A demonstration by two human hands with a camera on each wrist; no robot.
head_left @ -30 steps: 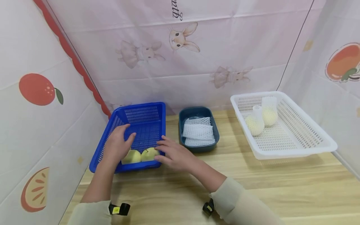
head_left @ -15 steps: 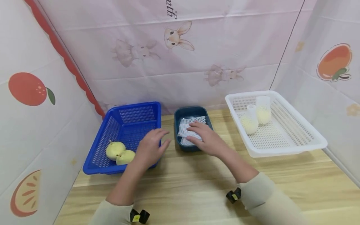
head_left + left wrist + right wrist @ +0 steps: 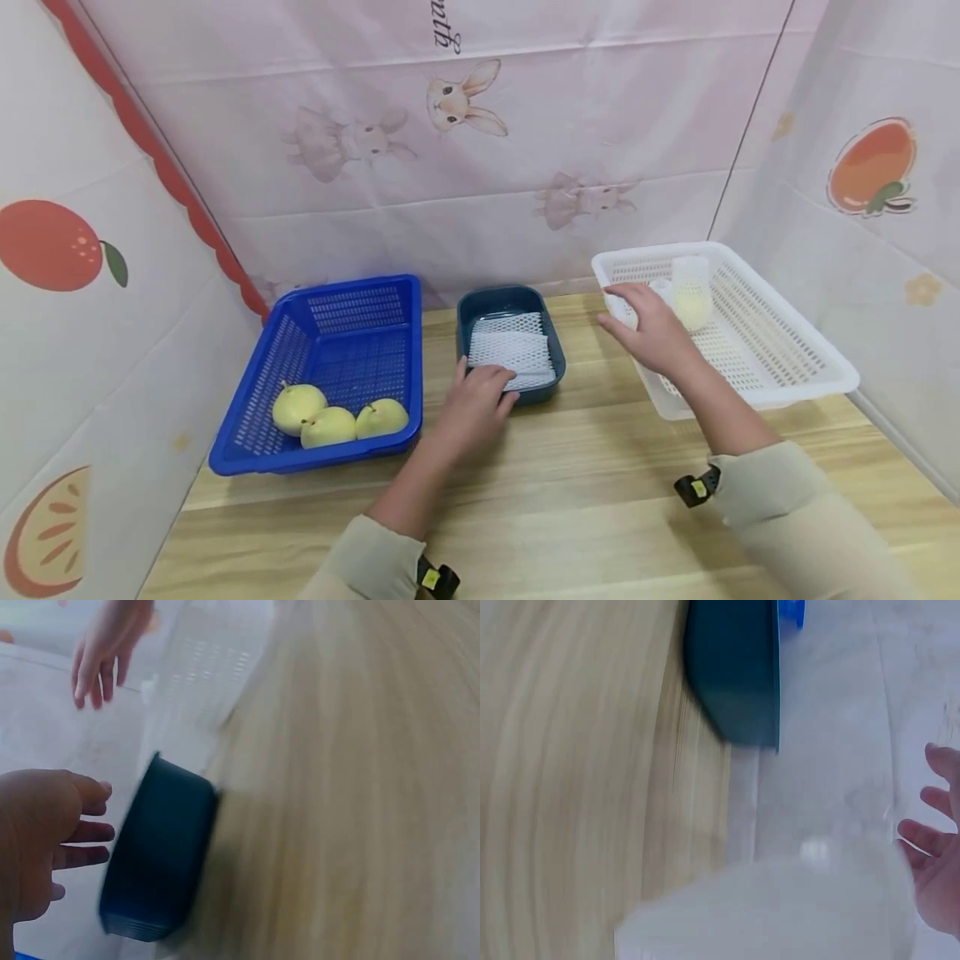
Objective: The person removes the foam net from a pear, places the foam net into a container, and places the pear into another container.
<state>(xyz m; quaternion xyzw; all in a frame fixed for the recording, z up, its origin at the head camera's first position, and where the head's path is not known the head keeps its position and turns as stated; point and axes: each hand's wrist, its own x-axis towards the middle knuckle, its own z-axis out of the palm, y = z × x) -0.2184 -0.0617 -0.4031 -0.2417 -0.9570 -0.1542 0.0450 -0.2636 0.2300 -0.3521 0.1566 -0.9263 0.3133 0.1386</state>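
My left hand (image 3: 476,404) is held at the near rim of a dark teal tub (image 3: 558,379), fingers loosely extended; in the left wrist view its fingers (image 3: 90,855) stand apart beside the tub's wall. In the tub lie several white foam net sleeves (image 3: 517,350). My right hand (image 3: 652,329) is over the left rim of a white basket (image 3: 795,383), thumb and fingers apart, holding nothing. A pear in a foam net sleeve (image 3: 692,304) shows in that basket just beyond the hand; another netted one is mostly hidden behind the hand.
A blue basket (image 3: 408,358) stands at the left with three bare yellow-green pears (image 3: 327,427) near its front edge. All containers are on a wood-grain table (image 3: 570,500). A printed cloth wall (image 3: 495,233) closes off the back, with cloth at both sides.
Both hands have left the blue basket and moved right: the left to the teal tub, the right past it to the white basket. Three pears now show in the blue basket. The view has shifted slightly.
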